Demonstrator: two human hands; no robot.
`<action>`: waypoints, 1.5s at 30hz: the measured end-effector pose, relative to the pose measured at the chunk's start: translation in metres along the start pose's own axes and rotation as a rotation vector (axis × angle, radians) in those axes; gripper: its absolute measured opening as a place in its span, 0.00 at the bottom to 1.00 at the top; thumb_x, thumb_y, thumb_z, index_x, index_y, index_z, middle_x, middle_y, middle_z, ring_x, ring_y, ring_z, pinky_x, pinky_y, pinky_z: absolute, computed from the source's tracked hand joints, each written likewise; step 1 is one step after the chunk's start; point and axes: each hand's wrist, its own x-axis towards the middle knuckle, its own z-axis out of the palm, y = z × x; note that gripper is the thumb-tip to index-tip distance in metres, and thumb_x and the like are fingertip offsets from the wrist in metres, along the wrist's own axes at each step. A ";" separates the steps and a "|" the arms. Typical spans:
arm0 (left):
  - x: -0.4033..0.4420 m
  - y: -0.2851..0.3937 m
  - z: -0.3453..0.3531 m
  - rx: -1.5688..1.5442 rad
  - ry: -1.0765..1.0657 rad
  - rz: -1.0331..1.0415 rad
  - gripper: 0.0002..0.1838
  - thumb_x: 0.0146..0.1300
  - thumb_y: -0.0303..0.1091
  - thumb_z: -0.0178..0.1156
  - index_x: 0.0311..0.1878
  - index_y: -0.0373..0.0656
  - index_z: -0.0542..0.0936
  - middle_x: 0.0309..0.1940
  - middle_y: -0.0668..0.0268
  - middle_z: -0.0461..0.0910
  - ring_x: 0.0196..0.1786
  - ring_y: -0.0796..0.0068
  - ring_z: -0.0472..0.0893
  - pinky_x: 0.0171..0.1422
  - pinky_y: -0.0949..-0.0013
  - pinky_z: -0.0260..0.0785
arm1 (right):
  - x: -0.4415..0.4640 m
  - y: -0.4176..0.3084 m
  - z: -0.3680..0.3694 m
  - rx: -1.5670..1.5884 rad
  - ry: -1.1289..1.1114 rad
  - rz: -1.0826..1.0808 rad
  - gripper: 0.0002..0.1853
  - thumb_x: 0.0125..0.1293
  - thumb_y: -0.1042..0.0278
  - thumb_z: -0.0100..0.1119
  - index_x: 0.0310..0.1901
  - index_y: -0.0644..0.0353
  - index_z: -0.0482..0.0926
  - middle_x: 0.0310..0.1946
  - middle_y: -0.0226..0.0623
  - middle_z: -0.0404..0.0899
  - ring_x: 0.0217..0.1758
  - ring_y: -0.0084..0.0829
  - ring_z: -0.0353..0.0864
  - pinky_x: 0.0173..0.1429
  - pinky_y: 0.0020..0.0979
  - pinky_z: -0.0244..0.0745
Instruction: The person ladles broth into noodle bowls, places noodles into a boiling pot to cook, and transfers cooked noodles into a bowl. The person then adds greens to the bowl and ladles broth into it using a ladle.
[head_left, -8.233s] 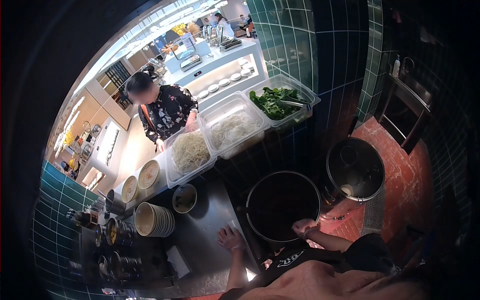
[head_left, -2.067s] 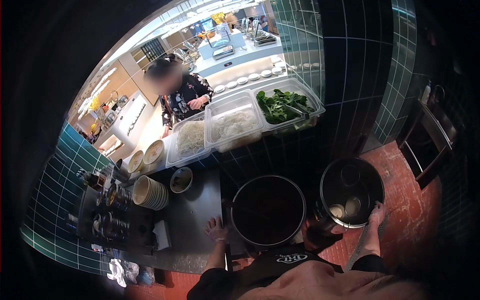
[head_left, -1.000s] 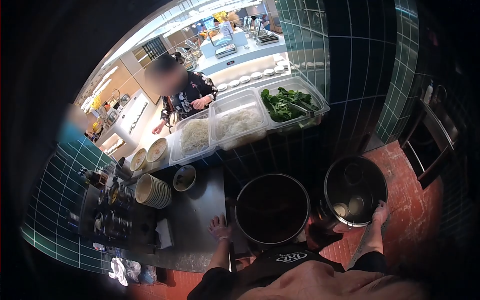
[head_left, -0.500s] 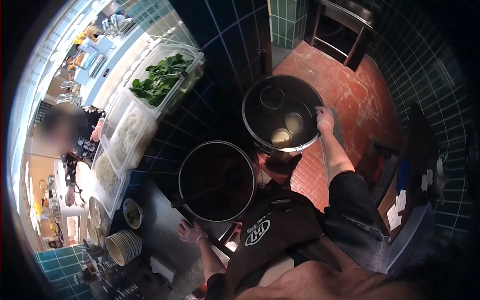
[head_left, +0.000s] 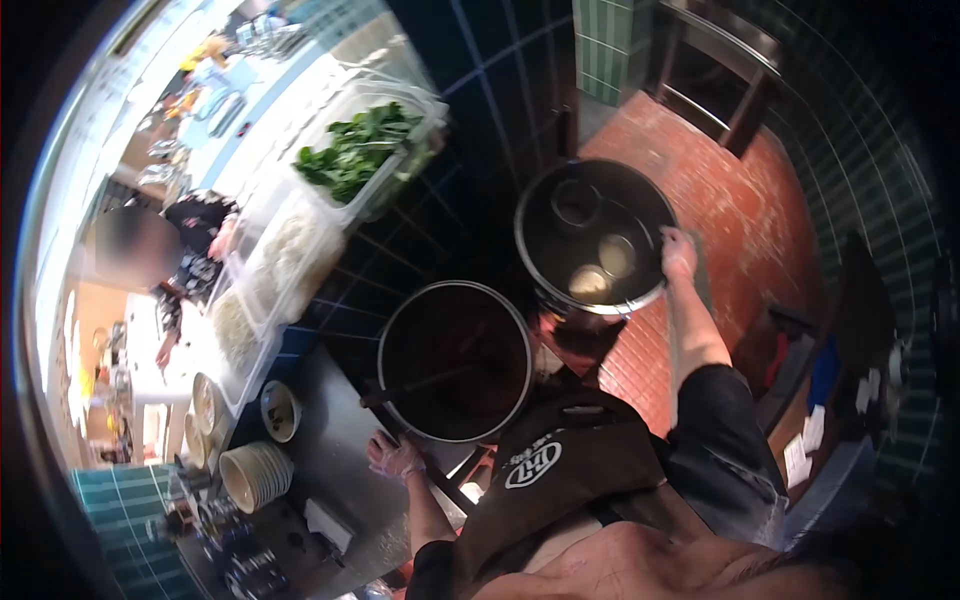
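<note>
My right hand (head_left: 678, 256) is at the right rim of a large pot (head_left: 532, 262) of dark liquid, fingers curled; what they grip is hidden. Inside that pot are a round ring (head_left: 577, 203) and two pale round shapes (head_left: 590, 284), possibly strainers or ladles. Nearer to me stands a second large pot (head_left: 455, 437) with dark contents, and a long dark handle (head_left: 415, 387) lies across its rim. My left hand (head_left: 396, 456), in what looks like a clear glove, is over the steel counter (head_left: 335, 430) beside this pot, open with fingers apart.
Along the left ledge stand clear tubs of green leaves (head_left: 360, 150) and white noodles (head_left: 290, 260). Stacked bowls (head_left: 255, 475) and a bowl with dark bits (head_left: 281, 411) are near my left hand. Another person (head_left: 195, 235) is beyond the ledge. Red tiled floor (head_left: 740, 220) lies to the right.
The view has shifted, so the scene sits farther right. My left hand's fingers look slightly more spread. My right hand stays at the far pot's rim.
</note>
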 end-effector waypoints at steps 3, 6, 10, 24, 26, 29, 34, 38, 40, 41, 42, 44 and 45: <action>0.002 -0.006 0.008 -0.028 0.059 0.007 0.30 0.51 0.47 0.63 0.58 0.52 0.73 0.56 0.62 0.69 0.63 0.59 0.65 0.66 0.47 0.52 | 0.000 0.002 0.003 0.041 0.001 -0.008 0.13 0.64 0.62 0.49 0.47 0.48 0.82 0.48 0.43 0.77 0.55 0.41 0.75 0.59 0.36 0.68; 0.002 -0.008 0.007 -0.038 0.059 -0.018 0.30 0.49 0.47 0.64 0.58 0.55 0.73 0.57 0.61 0.69 0.63 0.59 0.64 0.67 0.47 0.51 | 0.003 0.008 0.005 0.057 0.029 -0.093 0.13 0.64 0.64 0.50 0.46 0.51 0.82 0.47 0.44 0.78 0.54 0.41 0.75 0.59 0.35 0.68; 0.004 -0.013 0.016 -0.047 0.055 -0.051 0.32 0.49 0.49 0.64 0.60 0.58 0.71 0.60 0.61 0.67 0.65 0.59 0.63 0.68 0.47 0.50 | 0.006 0.009 0.006 0.000 -0.003 -0.061 0.13 0.65 0.65 0.50 0.47 0.51 0.81 0.48 0.44 0.77 0.54 0.42 0.75 0.60 0.36 0.67; 0.006 -0.014 0.015 -0.088 -0.009 -0.114 0.33 0.50 0.50 0.62 0.63 0.59 0.70 0.63 0.61 0.65 0.69 0.57 0.59 0.72 0.46 0.43 | 0.007 0.012 0.008 0.058 0.028 -0.068 0.14 0.62 0.70 0.50 0.46 0.56 0.82 0.46 0.45 0.79 0.52 0.41 0.77 0.58 0.36 0.68; 0.006 -0.013 0.013 -0.095 -0.001 -0.108 0.34 0.50 0.50 0.62 0.63 0.59 0.70 0.63 0.60 0.66 0.69 0.56 0.59 0.73 0.46 0.43 | 0.011 0.018 0.013 0.039 0.038 -0.102 0.13 0.62 0.70 0.50 0.45 0.56 0.82 0.45 0.44 0.80 0.51 0.41 0.77 0.58 0.35 0.69; 0.005 -0.013 0.014 -0.098 0.016 -0.107 0.34 0.50 0.49 0.62 0.63 0.60 0.70 0.63 0.60 0.66 0.69 0.55 0.59 0.73 0.46 0.42 | 0.012 0.020 0.015 0.024 0.045 -0.105 0.13 0.61 0.70 0.51 0.45 0.55 0.82 0.46 0.44 0.80 0.52 0.40 0.77 0.58 0.35 0.69; 0.006 -0.016 0.019 -0.100 0.019 -0.106 0.34 0.50 0.49 0.61 0.64 0.60 0.69 0.63 0.60 0.66 0.69 0.56 0.59 0.73 0.46 0.42 | 0.010 0.019 0.012 0.053 0.031 -0.087 0.13 0.61 0.71 0.51 0.46 0.55 0.82 0.46 0.43 0.80 0.52 0.40 0.77 0.58 0.35 0.69; 0.007 -0.014 0.018 -0.102 -0.006 -0.119 0.33 0.51 0.49 0.62 0.63 0.61 0.69 0.64 0.62 0.64 0.69 0.56 0.59 0.72 0.43 0.43 | 0.008 0.015 0.009 0.069 0.023 -0.067 0.14 0.61 0.71 0.51 0.46 0.55 0.82 0.46 0.44 0.80 0.53 0.40 0.77 0.58 0.34 0.68; 0.008 -0.014 0.018 -0.096 -0.003 -0.120 0.32 0.50 0.49 0.62 0.63 0.62 0.70 0.64 0.63 0.64 0.69 0.56 0.59 0.72 0.42 0.43 | 0.009 0.015 0.012 0.063 0.024 -0.074 0.14 0.61 0.71 0.50 0.46 0.55 0.82 0.46 0.44 0.80 0.53 0.40 0.77 0.58 0.34 0.68; 0.008 -0.014 0.018 -0.096 -0.003 -0.122 0.32 0.50 0.49 0.62 0.62 0.62 0.70 0.64 0.62 0.64 0.69 0.57 0.59 0.72 0.43 0.43 | 0.011 0.018 0.014 0.064 0.024 -0.081 0.14 0.61 0.71 0.50 0.46 0.55 0.82 0.46 0.44 0.80 0.53 0.41 0.77 0.58 0.34 0.68; 0.007 -0.014 0.017 -0.095 -0.004 -0.123 0.32 0.50 0.49 0.62 0.62 0.61 0.71 0.64 0.62 0.64 0.69 0.57 0.59 0.72 0.43 0.43 | 0.012 0.021 0.015 0.063 0.024 -0.087 0.14 0.61 0.71 0.50 0.46 0.55 0.82 0.46 0.44 0.80 0.53 0.41 0.77 0.58 0.35 0.68; 0.008 -0.014 0.017 -0.106 0.003 -0.123 0.33 0.49 0.49 0.63 0.62 0.62 0.70 0.64 0.62 0.64 0.69 0.57 0.59 0.72 0.43 0.43 | 0.009 0.016 0.010 0.069 0.005 -0.082 0.14 0.62 0.70 0.49 0.46 0.55 0.81 0.47 0.45 0.78 0.53 0.42 0.76 0.59 0.35 0.67; 0.008 -0.013 0.016 -0.112 0.006 -0.122 0.33 0.49 0.49 0.63 0.62 0.62 0.70 0.64 0.62 0.64 0.69 0.57 0.59 0.72 0.44 0.43 | 0.008 0.015 0.008 0.073 -0.004 -0.079 0.14 0.62 0.69 0.49 0.46 0.55 0.81 0.47 0.46 0.77 0.53 0.42 0.75 0.60 0.36 0.67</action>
